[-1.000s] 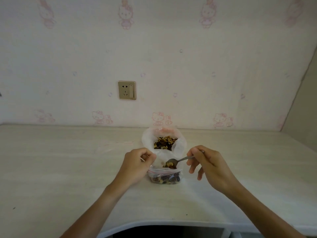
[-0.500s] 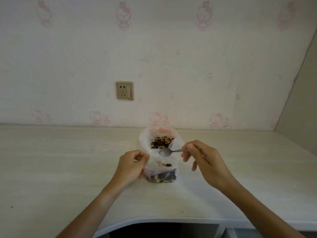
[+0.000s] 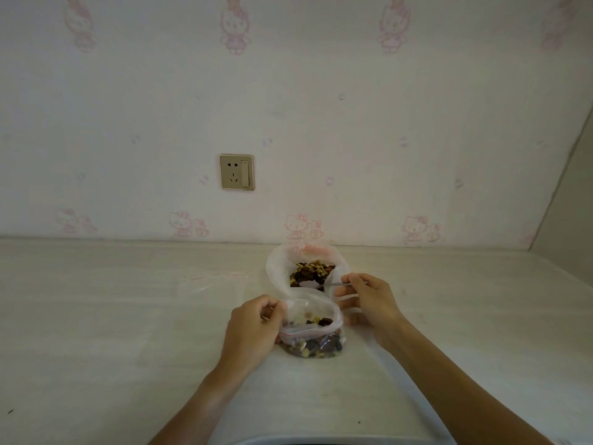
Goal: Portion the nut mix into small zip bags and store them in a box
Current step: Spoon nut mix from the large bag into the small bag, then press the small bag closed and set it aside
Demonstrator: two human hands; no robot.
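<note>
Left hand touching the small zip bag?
Touching. Head view: left hand fingers pinch the small zip bag rim at its left edge, holding it open.

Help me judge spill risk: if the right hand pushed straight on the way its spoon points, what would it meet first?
Probably the nut mix in the large bag: the right hand aims its spoon leftward into that open mouth, though depth is uncertain.

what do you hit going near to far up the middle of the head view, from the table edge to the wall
small zip bag partly filled with nut mix → spoon → big bag of nut mix → wallpapered wall
</note>
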